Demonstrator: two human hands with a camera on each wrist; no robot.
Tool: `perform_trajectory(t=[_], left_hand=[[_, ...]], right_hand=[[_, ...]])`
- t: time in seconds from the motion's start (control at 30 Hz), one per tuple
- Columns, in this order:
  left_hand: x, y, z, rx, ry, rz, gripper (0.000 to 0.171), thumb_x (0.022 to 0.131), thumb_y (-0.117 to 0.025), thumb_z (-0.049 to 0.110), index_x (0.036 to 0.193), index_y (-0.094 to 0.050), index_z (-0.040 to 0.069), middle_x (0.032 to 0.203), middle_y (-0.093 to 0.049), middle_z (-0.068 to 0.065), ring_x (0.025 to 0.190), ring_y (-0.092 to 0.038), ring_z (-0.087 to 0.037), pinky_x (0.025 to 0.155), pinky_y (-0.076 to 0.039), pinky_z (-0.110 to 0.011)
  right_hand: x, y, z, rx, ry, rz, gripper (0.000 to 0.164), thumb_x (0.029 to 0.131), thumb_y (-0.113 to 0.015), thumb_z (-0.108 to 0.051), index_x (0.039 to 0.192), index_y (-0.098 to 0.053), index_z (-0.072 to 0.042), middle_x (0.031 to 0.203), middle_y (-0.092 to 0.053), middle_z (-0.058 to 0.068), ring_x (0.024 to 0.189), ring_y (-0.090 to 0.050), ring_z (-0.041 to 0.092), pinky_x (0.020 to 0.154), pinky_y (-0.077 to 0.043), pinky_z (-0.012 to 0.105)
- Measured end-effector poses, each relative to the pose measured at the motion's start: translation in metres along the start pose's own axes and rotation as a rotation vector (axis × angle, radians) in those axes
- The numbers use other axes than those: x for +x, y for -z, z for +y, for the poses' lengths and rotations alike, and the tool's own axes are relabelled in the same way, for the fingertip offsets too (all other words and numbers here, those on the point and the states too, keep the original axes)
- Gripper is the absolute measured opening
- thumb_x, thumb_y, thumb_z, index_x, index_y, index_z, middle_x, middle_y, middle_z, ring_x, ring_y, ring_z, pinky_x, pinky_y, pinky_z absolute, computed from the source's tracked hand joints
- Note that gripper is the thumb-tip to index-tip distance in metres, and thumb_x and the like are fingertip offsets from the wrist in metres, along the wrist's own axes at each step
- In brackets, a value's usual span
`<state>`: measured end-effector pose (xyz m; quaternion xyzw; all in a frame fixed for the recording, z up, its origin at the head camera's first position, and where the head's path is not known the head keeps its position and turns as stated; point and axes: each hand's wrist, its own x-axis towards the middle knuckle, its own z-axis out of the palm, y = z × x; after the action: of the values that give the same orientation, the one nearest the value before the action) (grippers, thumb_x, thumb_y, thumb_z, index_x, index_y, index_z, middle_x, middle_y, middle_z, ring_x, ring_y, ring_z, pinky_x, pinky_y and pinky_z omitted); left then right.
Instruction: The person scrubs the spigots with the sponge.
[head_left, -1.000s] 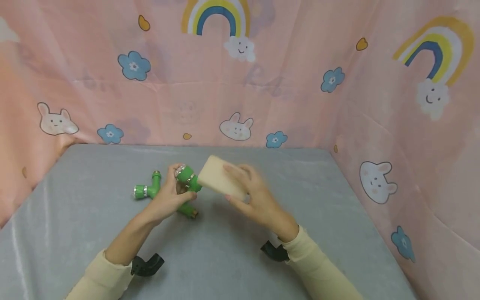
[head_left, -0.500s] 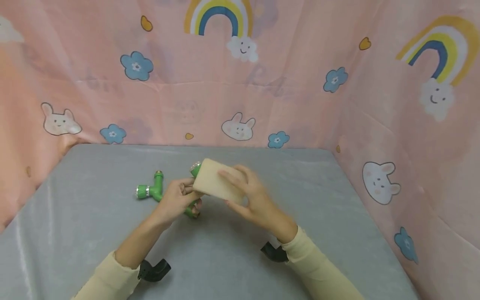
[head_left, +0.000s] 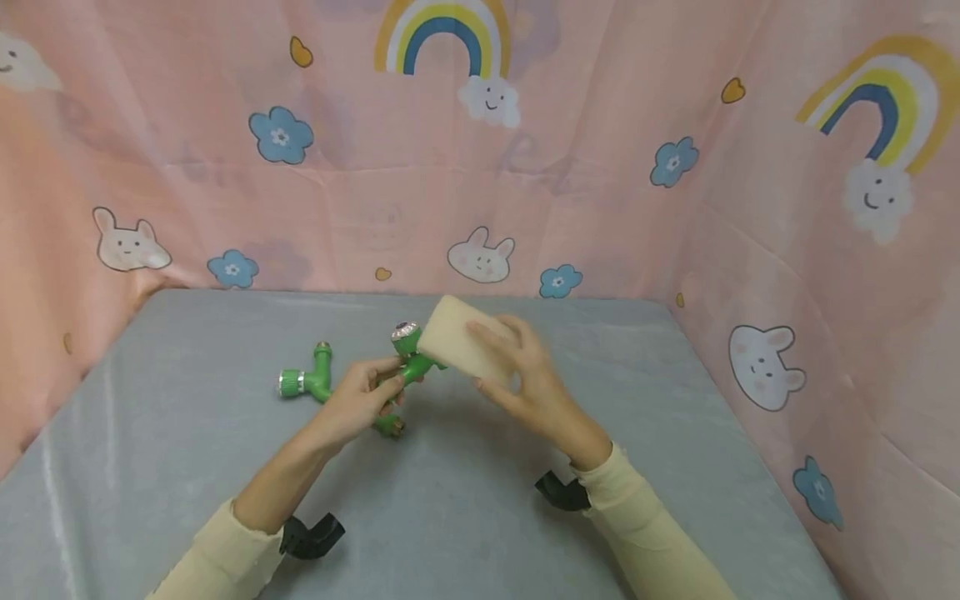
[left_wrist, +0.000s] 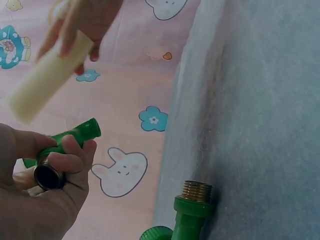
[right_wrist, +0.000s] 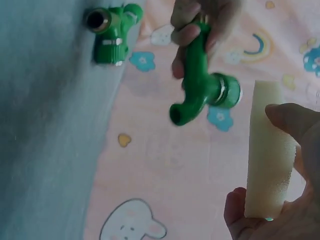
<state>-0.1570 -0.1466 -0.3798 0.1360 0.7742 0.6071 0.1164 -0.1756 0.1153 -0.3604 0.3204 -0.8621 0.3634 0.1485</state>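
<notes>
My left hand [head_left: 360,400] grips a green plastic tap [head_left: 416,367] by its threaded inlet end, holding it above the table. Its knob [right_wrist: 226,90] has a silvery band, and its spout [right_wrist: 182,114] points away from the fingers. My right hand [head_left: 536,392] holds a cream sponge block [head_left: 465,333] between thumb and fingers. The sponge overlaps the tap in the head view, but both wrist views show a gap between them. Another green tap [head_left: 318,383] lies on the table behind my left hand, which hides part of it. A brass-threaded green end [head_left: 390,426] shows below that hand.
A grey cloth covers the table [head_left: 480,517]. Pink printed curtain [head_left: 600,217] rises along its back and right side. Black curved camera mounts [head_left: 311,537] stick out from both cream sleeves [head_left: 645,517].
The sponge first moved left over the held tap, then back up and right, off it. My left hand has turned the tap and shifted its hold, and its knob now faces up.
</notes>
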Motion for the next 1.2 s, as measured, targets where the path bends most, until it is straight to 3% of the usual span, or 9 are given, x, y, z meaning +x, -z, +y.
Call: perform_trajectory(t=[0.13,0.27,0.43,0.57,0.7,0.83,0.97,1.1,1.2], left_hand=[[0.0,-0.001,-0.001,0.052,-0.012,-0.006,0.036,0.103,-0.052,0.008,0.137,-0.058,-0.006,0.081,-0.061,-0.007,0.061,-0.048,-0.012,0.053,-0.044,-0.022],[-0.002,-0.001,-0.003,0.06,0.006,-0.028,0.04,0.102,-0.053,0.007,0.14,-0.054,-0.007,0.082,-0.063,-0.01,0.06,-0.049,-0.012,0.053,-0.046,-0.023],[-0.004,-0.001,-0.004,0.092,0.038,0.034,0.043,0.101,-0.055,0.007,0.141,-0.052,-0.008,0.095,-0.068,-0.022,0.067,-0.054,-0.014,0.051,-0.043,-0.019],[-0.001,-0.004,-0.006,0.143,-0.015,0.056,0.04,0.099,-0.058,0.005,0.136,-0.056,-0.01,0.107,-0.069,-0.029,0.073,-0.062,-0.023,0.053,-0.053,-0.025],[0.002,-0.012,-0.008,0.192,-0.085,0.051,0.035,0.097,-0.06,0.001,0.13,-0.061,-0.011,0.099,-0.07,-0.028,0.067,-0.064,-0.026,0.053,-0.055,-0.028],[0.003,-0.016,-0.008,0.213,-0.058,0.066,0.035,0.097,-0.06,0.0,0.13,-0.063,-0.008,0.086,-0.07,-0.025,0.06,-0.061,-0.024,0.049,-0.05,-0.023],[0.003,-0.016,-0.008,0.225,-0.002,0.087,0.035,0.097,-0.06,0.003,0.131,-0.062,-0.007,0.088,-0.071,-0.025,0.063,-0.064,-0.024,0.049,-0.05,-0.023],[0.003,-0.017,-0.009,0.234,-0.021,0.076,0.035,0.097,-0.061,0.004,0.13,-0.063,-0.007,0.103,-0.072,-0.026,0.065,-0.064,-0.021,0.051,-0.051,-0.023],[0.003,-0.017,-0.012,0.198,-0.032,0.048,0.034,0.096,-0.061,0.005,0.128,-0.064,-0.007,0.098,-0.072,-0.026,0.061,-0.059,-0.016,0.05,-0.048,-0.023]], right_hand=[[-0.001,-0.005,-0.004,-0.016,0.07,-0.048,0.063,0.088,-0.079,-0.015,0.146,-0.054,-0.019,0.142,-0.045,0.023,0.126,-0.05,0.04,0.093,-0.055,0.051],[-0.003,-0.006,0.001,-0.022,-0.013,-0.052,0.064,0.088,-0.079,-0.012,0.147,-0.054,-0.019,0.143,-0.044,0.024,0.125,-0.051,0.04,0.089,-0.058,0.048],[-0.003,0.005,0.01,-0.023,-0.137,-0.001,0.063,0.089,-0.077,-0.009,0.147,-0.054,-0.017,0.142,-0.042,0.024,0.119,-0.054,0.038,0.083,-0.058,0.045],[-0.001,0.01,0.003,0.005,-0.072,0.03,0.063,0.088,-0.077,-0.012,0.146,-0.054,-0.016,0.14,-0.045,0.023,0.117,-0.054,0.038,0.081,-0.056,0.043],[-0.002,0.004,-0.008,0.014,0.016,-0.047,0.062,0.088,-0.078,-0.017,0.146,-0.055,-0.018,0.14,-0.047,0.022,0.121,-0.053,0.037,0.087,-0.055,0.042],[0.0,0.001,-0.001,0.017,-0.068,-0.111,0.061,0.091,-0.076,-0.017,0.148,-0.054,-0.02,0.141,-0.046,0.022,0.12,-0.053,0.036,0.087,-0.054,0.041],[0.002,0.011,0.011,-0.012,-0.167,-0.072,0.061,0.091,-0.074,-0.017,0.148,-0.053,-0.019,0.141,-0.046,0.022,0.116,-0.055,0.036,0.084,-0.055,0.043],[0.001,0.013,0.008,0.0,-0.123,-0.085,0.061,0.09,-0.075,-0.019,0.148,-0.053,-0.019,0.141,-0.047,0.021,0.115,-0.056,0.034,0.083,-0.055,0.041],[0.0,0.011,0.005,0.037,-0.087,-0.159,0.062,0.093,-0.073,-0.021,0.15,-0.05,-0.021,0.143,-0.046,0.021,0.114,-0.056,0.033,0.085,-0.054,0.039]])
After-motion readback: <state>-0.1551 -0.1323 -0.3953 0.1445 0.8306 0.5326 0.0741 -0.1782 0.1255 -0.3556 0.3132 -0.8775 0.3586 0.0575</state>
